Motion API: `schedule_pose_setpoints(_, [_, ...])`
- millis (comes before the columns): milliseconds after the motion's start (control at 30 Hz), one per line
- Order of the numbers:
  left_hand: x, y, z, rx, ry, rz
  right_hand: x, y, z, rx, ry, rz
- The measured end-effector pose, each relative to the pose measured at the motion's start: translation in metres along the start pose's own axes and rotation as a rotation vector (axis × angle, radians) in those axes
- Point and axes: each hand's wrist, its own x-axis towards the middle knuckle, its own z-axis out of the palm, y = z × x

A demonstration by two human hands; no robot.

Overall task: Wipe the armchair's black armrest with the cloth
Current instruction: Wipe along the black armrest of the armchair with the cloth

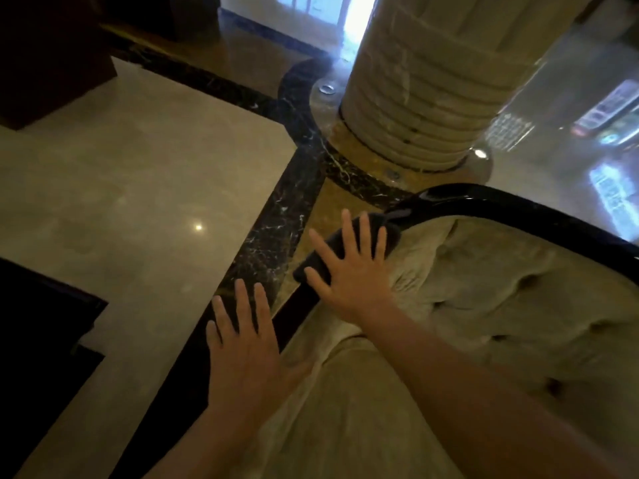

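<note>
Wipe is underway, judging by where things lie; right hand (352,267) is flat, fingers spread, pressing a dark cloth (345,243) onto the black armrest (501,210) of a beige tufted armchair (484,305); grip there is not a clench, more a flat palm pinning the cloth, w/ no fingers curled round it as far as can be seen.

Cloth sits about where the rail bends, btwn the near straight run and the far curved part that swings off to the right; it is draped over the rail and touching it; part of it is hidden under the palm.

Left hand (242,344) is nearer and further left, open and flat, fingers splayed, holding nothing; it rests at or just over the near stretch of the rail (290,316), prob. bracing; can't tell if the palm actually touches.

What's done vs. left: glossy sheen shows on the far curve, but that could be just light, so no telling which parts are already clean; best guess is mid-task, w/ the long far-right curve and the short near stretch under the left hand both possibly still to do.

Around: polished marble floor (138,188) to the left, a ribbed stone column (425,98) far beyond the chair; neither in the way.
</note>
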Motion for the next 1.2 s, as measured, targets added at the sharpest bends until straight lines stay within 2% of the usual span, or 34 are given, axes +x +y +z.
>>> schedule_pose_setpoints(100, [0.027, 0.015, 0.002, -0.027, -0.041, 0.011, -0.017, 0.001, 0.006, 0.035, 0.022, -0.064])
schedule_pose_setpoints(200, [0.049, 0.027, 0.005, -0.040, -0.089, 0.032, 0.001, 0.044, -0.012, -0.003, 0.025, -0.139])
schedule_pose_setpoints(300, [0.082, 0.044, 0.002, -0.069, -0.089, 0.050, 0.027, 0.091, -0.040, 0.003, 0.077, 0.059])
schedule_pose_setpoints(367, [0.107, 0.065, 0.000, -0.097, -0.073, 0.092, 0.037, 0.116, -0.055, 0.068, 0.103, 0.234])
schedule_pose_setpoints(433, [0.128, 0.093, -0.007, -0.110, -0.059, 0.143, 0.041, 0.131, -0.063, 0.138, 0.087, 0.331])
schedule_pose_setpoints(600, [0.164, 0.160, -0.028, -0.141, -0.032, 0.237, 0.041, 0.149, -0.066, 0.159, 0.032, 0.265])
schedule_pose_setpoints(967, [0.204, 0.284, -0.036, 0.074, 0.058, 0.446, -0.018, 0.276, -0.073, 0.195, 0.107, 0.544])
schedule_pose_setpoints(1200, [0.192, 0.385, -0.034, 0.221, 0.028, 0.597, -0.082, 0.370, -0.085, 0.289, 0.034, 0.710])
